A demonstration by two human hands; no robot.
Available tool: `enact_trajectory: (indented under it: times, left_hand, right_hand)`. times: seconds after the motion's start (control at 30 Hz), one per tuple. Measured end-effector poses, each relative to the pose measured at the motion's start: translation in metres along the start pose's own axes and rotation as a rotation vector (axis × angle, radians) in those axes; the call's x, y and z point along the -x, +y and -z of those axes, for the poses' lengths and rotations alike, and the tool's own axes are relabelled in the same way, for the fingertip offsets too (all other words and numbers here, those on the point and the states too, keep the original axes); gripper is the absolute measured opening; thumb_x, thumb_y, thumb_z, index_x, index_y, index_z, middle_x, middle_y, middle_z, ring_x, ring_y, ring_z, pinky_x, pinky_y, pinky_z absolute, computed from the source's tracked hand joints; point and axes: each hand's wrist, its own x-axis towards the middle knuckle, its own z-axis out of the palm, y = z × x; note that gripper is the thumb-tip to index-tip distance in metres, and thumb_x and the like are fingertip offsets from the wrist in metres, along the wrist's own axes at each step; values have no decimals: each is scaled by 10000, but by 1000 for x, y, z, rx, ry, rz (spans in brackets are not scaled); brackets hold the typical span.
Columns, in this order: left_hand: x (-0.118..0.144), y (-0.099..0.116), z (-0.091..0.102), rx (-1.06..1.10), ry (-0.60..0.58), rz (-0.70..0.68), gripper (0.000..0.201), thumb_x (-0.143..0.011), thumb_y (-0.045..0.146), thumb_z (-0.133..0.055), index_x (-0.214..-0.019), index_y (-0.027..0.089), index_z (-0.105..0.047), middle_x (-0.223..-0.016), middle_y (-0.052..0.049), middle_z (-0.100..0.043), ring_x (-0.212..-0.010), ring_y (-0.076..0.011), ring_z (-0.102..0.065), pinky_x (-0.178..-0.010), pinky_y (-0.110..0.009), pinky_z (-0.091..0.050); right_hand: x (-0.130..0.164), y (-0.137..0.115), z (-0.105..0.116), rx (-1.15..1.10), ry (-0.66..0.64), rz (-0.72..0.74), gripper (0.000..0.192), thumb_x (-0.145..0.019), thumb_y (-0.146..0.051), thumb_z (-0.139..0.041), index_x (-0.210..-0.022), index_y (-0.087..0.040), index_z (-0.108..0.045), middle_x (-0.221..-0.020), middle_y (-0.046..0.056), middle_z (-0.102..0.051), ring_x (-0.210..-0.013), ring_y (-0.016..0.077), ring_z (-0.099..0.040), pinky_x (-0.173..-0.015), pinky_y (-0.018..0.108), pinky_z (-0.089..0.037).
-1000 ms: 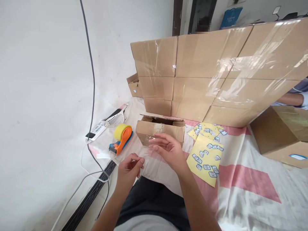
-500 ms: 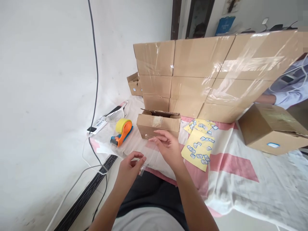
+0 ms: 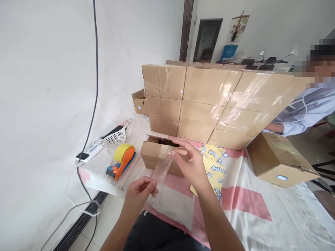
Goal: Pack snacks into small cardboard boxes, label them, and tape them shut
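Here my left hand (image 3: 141, 188) pinches the near end of a strip of clear tape (image 3: 162, 169) between thumb and forefinger, the other fingers curled in; my right hand (image 3: 191, 164) grips the far end with its fingertips, just at the front of the small open box (image 3: 154, 158); the strip runs taut and slanted between the two hands, above the pink and white cloth (image 3: 251, 205); it is see-through, faintly glossy, with a whitish sheen along its length, and its far end lies by the old tape patch on the box's front; the box is plain brown card, its top flaps open; to its left lies the orange tape dispenser (image 3: 121, 161) with a yellow roll; to its right, partly under my wrist, yellow sticker sheets (image 3: 213, 167); behind stands a wall of taped cartons (image 3: 209, 101).
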Motion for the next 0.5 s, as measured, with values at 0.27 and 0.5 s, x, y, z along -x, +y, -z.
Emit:
enact_trajectory:
  times: [0.27,0.5]
  left_hand:
    - [-51,31,-22,183,168,107,560,-719,406,-844,-1087,227,-461,-771,-3,-755,-704,-175,-730,-673,-292,-607]
    - [-71,37,-19,113,84,198,568,-729,439,-805,-1061,235,-392,-742,28,-711,-547,-142,-671,-546,-266,-573]
  right_hand:
    - [-109,13,12,-8,-140,-327,415,-790,-193,-710,-1196,-191,-623,-801,25,-790,-846,197,-747,-820,329,-550]
    - [-132,50,22,31,-154,-584,443,-756,-105,-703,-1190,-142,-621,-750,34,-778,-677,138,-673,-731,254,-528]
